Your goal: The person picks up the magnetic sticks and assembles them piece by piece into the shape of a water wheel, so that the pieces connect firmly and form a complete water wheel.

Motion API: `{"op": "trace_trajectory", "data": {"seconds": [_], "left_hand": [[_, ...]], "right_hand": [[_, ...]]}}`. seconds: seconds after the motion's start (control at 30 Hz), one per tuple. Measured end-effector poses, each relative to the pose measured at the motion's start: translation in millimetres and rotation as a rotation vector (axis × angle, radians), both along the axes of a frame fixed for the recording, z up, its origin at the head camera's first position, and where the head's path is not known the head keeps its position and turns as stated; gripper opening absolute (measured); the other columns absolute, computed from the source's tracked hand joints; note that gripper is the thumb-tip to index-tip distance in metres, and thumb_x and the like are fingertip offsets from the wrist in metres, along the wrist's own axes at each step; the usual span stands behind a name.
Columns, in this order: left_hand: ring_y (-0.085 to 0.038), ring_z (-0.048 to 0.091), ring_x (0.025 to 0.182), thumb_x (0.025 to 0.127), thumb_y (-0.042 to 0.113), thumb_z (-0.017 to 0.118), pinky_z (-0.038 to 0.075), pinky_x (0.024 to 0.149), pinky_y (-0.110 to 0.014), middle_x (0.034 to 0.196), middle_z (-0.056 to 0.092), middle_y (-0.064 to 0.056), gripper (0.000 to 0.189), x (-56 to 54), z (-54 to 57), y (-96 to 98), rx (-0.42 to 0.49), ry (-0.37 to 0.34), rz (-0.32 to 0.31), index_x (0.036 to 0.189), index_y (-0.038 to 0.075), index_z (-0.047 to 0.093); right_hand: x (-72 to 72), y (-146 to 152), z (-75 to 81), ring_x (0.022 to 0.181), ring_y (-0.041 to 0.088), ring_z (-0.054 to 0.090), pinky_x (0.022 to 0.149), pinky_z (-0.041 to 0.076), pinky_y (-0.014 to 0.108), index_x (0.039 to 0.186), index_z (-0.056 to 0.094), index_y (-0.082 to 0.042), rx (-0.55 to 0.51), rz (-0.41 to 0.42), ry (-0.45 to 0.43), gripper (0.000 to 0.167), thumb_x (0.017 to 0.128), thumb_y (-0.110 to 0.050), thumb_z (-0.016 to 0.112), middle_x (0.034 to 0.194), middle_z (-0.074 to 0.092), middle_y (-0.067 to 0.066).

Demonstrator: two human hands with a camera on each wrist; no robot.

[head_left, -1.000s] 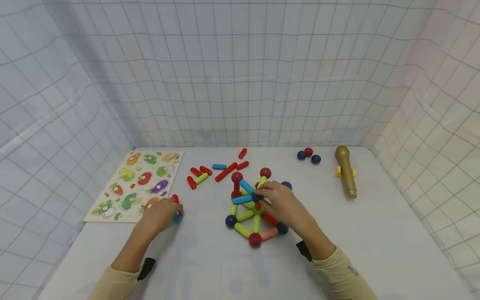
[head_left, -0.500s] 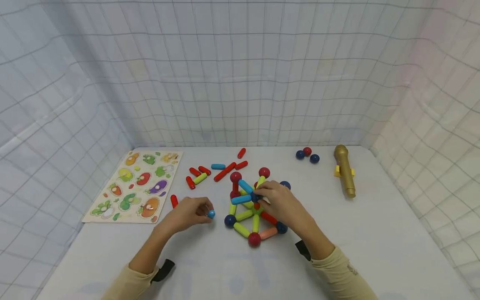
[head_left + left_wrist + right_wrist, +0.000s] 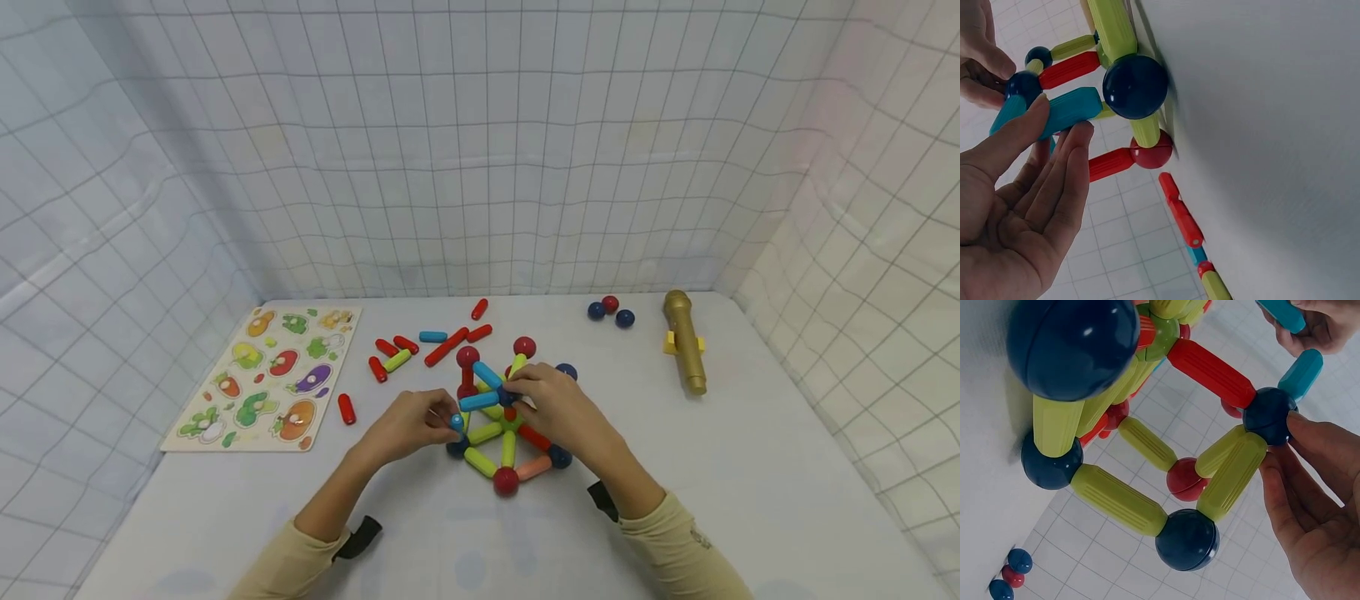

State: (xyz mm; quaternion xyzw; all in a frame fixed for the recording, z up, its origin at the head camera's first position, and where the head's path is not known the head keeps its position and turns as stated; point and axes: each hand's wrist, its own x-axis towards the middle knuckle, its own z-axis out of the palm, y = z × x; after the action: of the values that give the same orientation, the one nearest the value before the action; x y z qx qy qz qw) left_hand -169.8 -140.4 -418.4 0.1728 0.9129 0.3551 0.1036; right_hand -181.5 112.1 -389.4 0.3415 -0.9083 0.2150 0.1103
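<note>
My left hand (image 3: 411,427) pinches a light blue magnetic rod (image 3: 1072,112) between thumb and fingers. The rod's end is close to a dark blue ball (image 3: 1136,86) at the left base of a frame of rods and balls. My right hand (image 3: 558,404) pinches another dark blue ball (image 3: 1269,415) at the frame's top with thumb and fingertips. A red rod (image 3: 1211,372) and yellow-green rods (image 3: 1232,476) run from that ball. Two light blue rods stick out from it to the left, one of them a lower rod (image 3: 480,402). A red ball (image 3: 506,481) forms the frame's front corner.
A vegetable puzzle board (image 3: 262,379) lies at the left, with a single red rod (image 3: 347,409) beside it. Several loose rods, including a yellow-green rod (image 3: 397,360), lie behind the frame. At the back right are loose balls (image 3: 611,305) and a gold microphone-shaped toy (image 3: 686,342).
My left hand has carried the light blue rod rightward from beside the puzzle board to the frame. The right hand keeps its pinch on the top ball.
</note>
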Motion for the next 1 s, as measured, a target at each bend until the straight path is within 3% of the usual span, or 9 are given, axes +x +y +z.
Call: {"op": "trace_trajectory", "data": {"seconds": [0.2,0.43,0.73,0.9,1.0], "left_hand": [[-0.012,0.065,0.087,0.082,0.017,0.078,0.058,0.078,-0.028,0.094,0.069,0.001,0.029,-1.7,-5.4,4.1,-0.022,-0.014,0.03,0.106,0.011,0.065],[-0.011,0.059,0.083,0.077,0.016,0.082,0.057,0.076,-0.027,0.091,0.067,0.001,0.038,-3.5,-15.4,15.0,-0.133,-0.103,0.089,0.111,0.008,0.067],[-0.012,0.06,0.08,0.076,0.013,0.082,0.058,0.075,-0.03,0.089,0.067,0.0,0.034,-4.2,-20.1,16.4,-0.159,-0.097,0.096,0.106,0.007,0.069],[-0.012,0.058,0.082,0.076,0.013,0.082,0.056,0.075,-0.029,0.089,0.068,0.001,0.031,-4.7,-21.0,12.2,-0.146,-0.082,0.11,0.104,0.008,0.069],[-0.012,0.058,0.081,0.076,0.012,0.082,0.056,0.074,-0.029,0.089,0.068,0.0,0.03,-4.4,-21.3,12.0,-0.127,-0.075,0.108,0.104,0.008,0.07]], "right_hand": [[-0.2,-1,2.6,0.1,0.018,0.064,0.084,0.058,0.029,0.108,0.074,-0.006,-0.002,0.001,-0.005,0.028,0.08,-0.007,0.078,0.105,0.07,0.005],[-0.6,-1,2.7,0.1,0.018,0.064,0.083,0.058,0.029,0.107,0.074,-0.005,-0.002,0.005,-0.006,0.027,0.08,-0.007,0.078,0.104,0.07,0.005],[0.2,-3,2.5,0.099,0.017,0.063,0.084,0.057,0.029,0.107,0.075,-0.006,0.012,0.005,-0.034,0.025,0.083,-0.009,0.076,0.104,0.07,0.005],[-6.2,-2,6.3,0.096,0.018,0.065,0.083,0.058,0.029,0.106,0.075,-0.007,0.05,0.062,-0.045,0.024,0.083,-0.011,0.077,0.103,0.071,0.005],[-14.6,3,11.3,0.095,0.018,0.065,0.082,0.057,0.029,0.107,0.075,-0.008,0.07,0.102,-0.097,0.025,0.083,-0.014,0.076,0.103,0.071,0.004]]}}
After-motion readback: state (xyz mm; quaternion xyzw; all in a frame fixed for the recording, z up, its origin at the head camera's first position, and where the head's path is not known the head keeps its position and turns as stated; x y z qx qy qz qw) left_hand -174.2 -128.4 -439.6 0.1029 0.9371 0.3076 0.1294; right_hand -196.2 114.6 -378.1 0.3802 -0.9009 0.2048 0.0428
